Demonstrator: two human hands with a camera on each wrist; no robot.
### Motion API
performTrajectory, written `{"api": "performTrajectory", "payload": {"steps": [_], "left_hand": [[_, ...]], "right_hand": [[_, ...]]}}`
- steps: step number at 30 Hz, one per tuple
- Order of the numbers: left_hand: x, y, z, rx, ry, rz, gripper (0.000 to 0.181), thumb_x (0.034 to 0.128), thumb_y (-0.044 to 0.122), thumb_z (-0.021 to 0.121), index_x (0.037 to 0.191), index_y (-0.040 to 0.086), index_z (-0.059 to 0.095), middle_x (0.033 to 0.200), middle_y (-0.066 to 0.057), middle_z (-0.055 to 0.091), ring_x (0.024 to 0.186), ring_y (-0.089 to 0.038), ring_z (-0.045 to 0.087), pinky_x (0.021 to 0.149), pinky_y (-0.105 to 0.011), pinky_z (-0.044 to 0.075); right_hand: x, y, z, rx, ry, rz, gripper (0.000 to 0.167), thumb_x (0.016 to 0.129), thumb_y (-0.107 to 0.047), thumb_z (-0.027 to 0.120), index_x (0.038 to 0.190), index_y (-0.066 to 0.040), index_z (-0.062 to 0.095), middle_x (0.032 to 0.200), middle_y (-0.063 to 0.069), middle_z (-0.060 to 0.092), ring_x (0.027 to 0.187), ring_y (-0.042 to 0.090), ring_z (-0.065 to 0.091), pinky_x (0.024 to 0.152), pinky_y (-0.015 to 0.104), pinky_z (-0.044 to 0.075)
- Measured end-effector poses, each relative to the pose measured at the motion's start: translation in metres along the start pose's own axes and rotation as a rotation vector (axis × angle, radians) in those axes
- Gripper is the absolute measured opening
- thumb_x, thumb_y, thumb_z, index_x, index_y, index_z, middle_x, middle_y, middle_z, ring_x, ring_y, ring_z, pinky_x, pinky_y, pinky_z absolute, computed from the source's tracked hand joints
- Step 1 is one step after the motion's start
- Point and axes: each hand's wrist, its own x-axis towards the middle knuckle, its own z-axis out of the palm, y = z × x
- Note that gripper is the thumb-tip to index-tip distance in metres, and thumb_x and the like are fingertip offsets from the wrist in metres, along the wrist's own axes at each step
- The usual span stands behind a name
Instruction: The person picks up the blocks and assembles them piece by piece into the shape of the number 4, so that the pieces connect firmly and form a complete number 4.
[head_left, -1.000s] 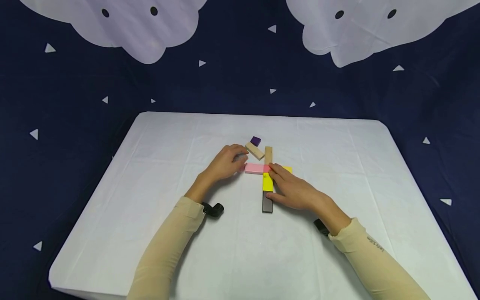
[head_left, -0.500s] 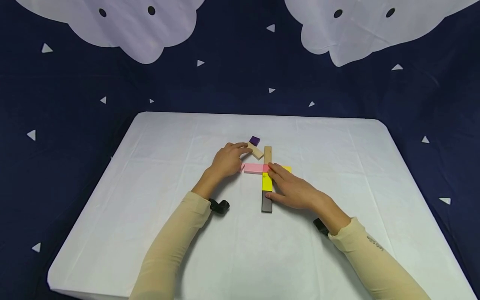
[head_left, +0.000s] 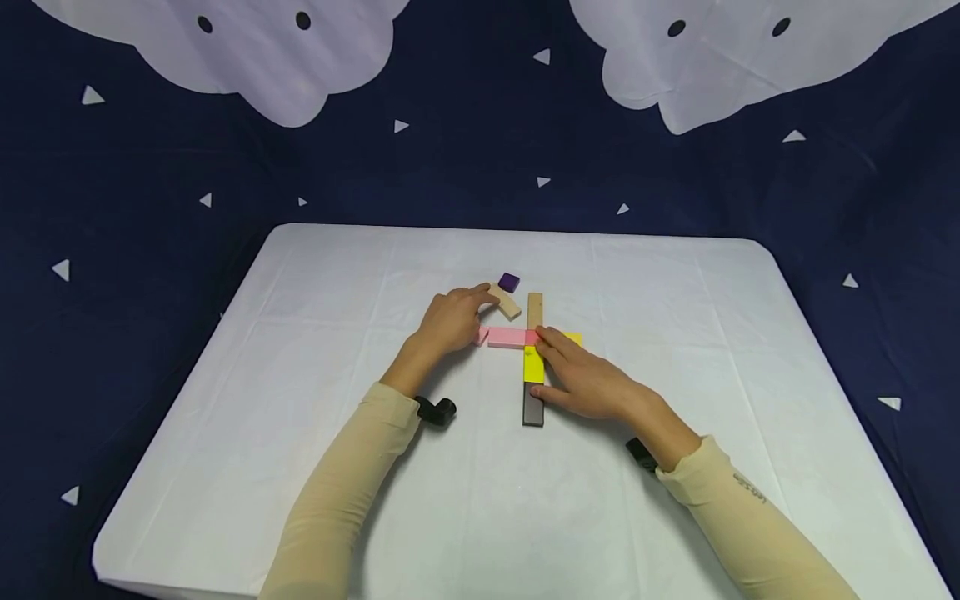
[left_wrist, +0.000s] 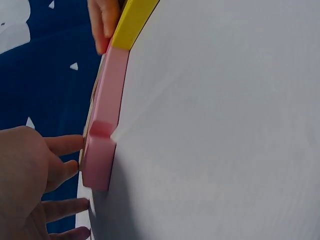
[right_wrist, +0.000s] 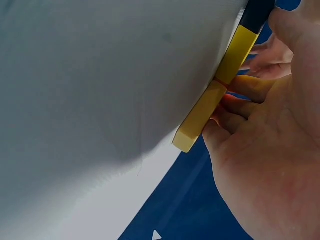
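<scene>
In the head view my left hand [head_left: 453, 318] pinches the upper-left end of a plain wooden block [head_left: 507, 303] between fingertips. That grip is partly hidden in the left wrist view. Wooden blocks lie joined in a cross: a pink block [head_left: 507, 337] at left, a plain one [head_left: 535, 309] on top, a yellow block [head_left: 534, 365] below the red centre [head_left: 532, 337], then a dark grey block [head_left: 533, 405]. A smaller pink piece [left_wrist: 100, 162] sits at the pink arm's left end. My right hand [head_left: 588, 379] rests its straight fingers over the centre and right arm, its thumb touching the grey block.
A purple block [head_left: 509, 282] lies just behind the pinched one. Another yellow block [head_left: 573, 338] shows past the right hand's fingers. Everything lies on a white-covered table [head_left: 375, 267], with a dark blue patterned cloth [head_left: 465, 167] behind it.
My left hand has reached right to the loose plain block, then drawn back slightly. That block has turned and shifted a little left, away from the purple one. My right hand stays put.
</scene>
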Motion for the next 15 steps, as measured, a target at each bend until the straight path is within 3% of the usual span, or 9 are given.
{"api": "performTrajectory", "payload": {"steps": [5, 10, 15], "left_hand": [[-0.0011, -0.0043, 0.0021, 0.004, 0.01, -0.008, 0.046, 0.0936, 0.007, 0.047, 0.135, 0.024, 0.056, 0.147, -0.003, 0.043, 0.127, -0.029, 0.047, 0.091, -0.05, 0.044], [-0.0039, -0.0003, 0.0043, 0.043, 0.022, 0.04, 0.052, 0.0911, 0.008, 0.055, 0.138, 0.028, 0.053, 0.151, -0.002, 0.038, 0.129, -0.036, 0.042, 0.092, -0.054, 0.043], [-0.0059, 0.0053, 0.007, 0.117, 0.05, 0.047, 0.052, 0.0872, 0.01, 0.064, 0.135, 0.031, 0.057, 0.148, 0.002, 0.04, 0.129, -0.036, 0.04, 0.091, -0.056, 0.04]], "right_hand": [[0.0002, 0.0003, -0.0009, -0.005, -0.004, 0.005, 0.082, 0.093, -0.055, 0.052, 0.151, -0.002, 0.026, 0.159, 0.012, 0.012, 0.144, 0.025, 0.013, 0.108, 0.044, 0.028], [0.0005, -0.0001, -0.002, -0.008, -0.009, 0.012, 0.082, 0.094, -0.055, 0.051, 0.15, -0.001, 0.026, 0.159, 0.011, 0.011, 0.144, 0.024, 0.013, 0.109, 0.044, 0.028], [0.0006, 0.0, -0.0007, 0.001, -0.018, 0.025, 0.082, 0.094, -0.056, 0.05, 0.151, -0.003, 0.025, 0.16, 0.009, 0.009, 0.144, 0.022, 0.011, 0.109, 0.043, 0.026]]}}
